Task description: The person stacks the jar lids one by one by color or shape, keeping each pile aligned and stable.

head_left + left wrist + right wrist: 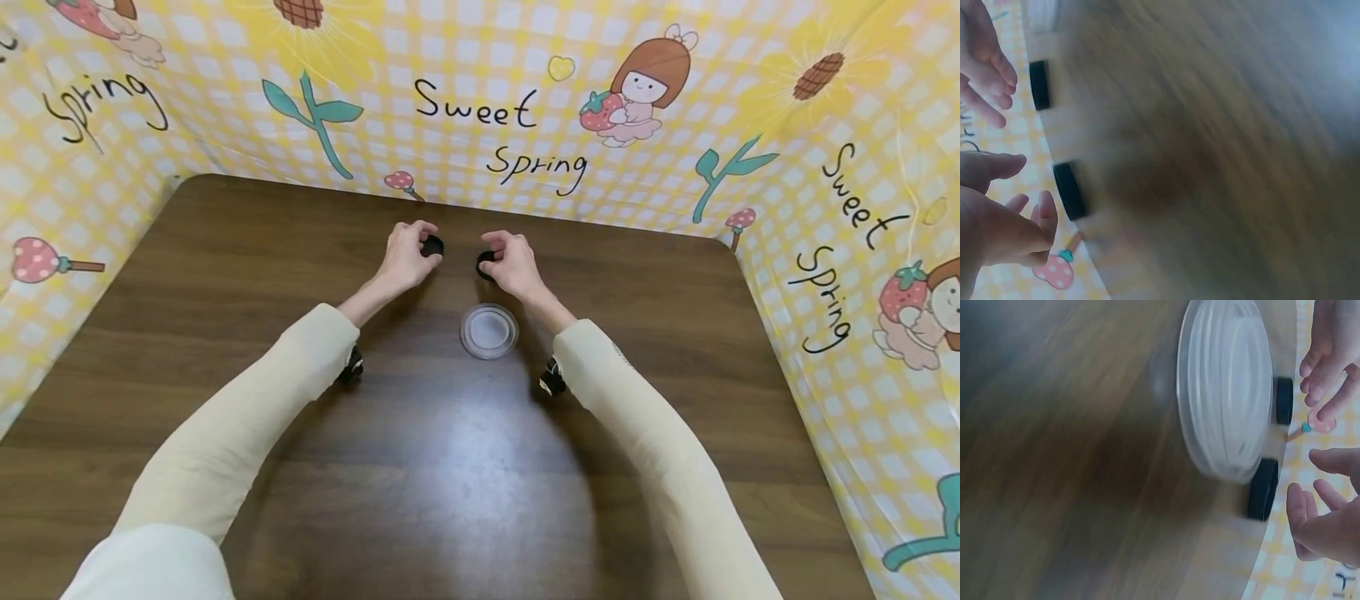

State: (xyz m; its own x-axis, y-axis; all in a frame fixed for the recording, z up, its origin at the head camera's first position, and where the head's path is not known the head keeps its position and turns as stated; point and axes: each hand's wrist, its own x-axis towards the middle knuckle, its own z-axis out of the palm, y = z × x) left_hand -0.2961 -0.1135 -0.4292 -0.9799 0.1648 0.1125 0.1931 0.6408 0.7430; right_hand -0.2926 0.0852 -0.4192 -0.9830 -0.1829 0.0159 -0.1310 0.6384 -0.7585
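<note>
Two black round cap-like pieces lie on the brown table, one by each hand. Above the left black piece hovers my left hand, thumb and fingers spread and loosely bent. A gap shows between those fingertips and the left black piece in the left wrist view. My right hand is likewise over the right black piece. In the right wrist view its fingers are parted and stand off from the right black piece. Neither hand holds anything.
A clear round container with a whitish centre stands on the table between the forearms, nearer the right hand. Yellow checked cloth with printed figures rises behind the table's far edge and along both sides.
</note>
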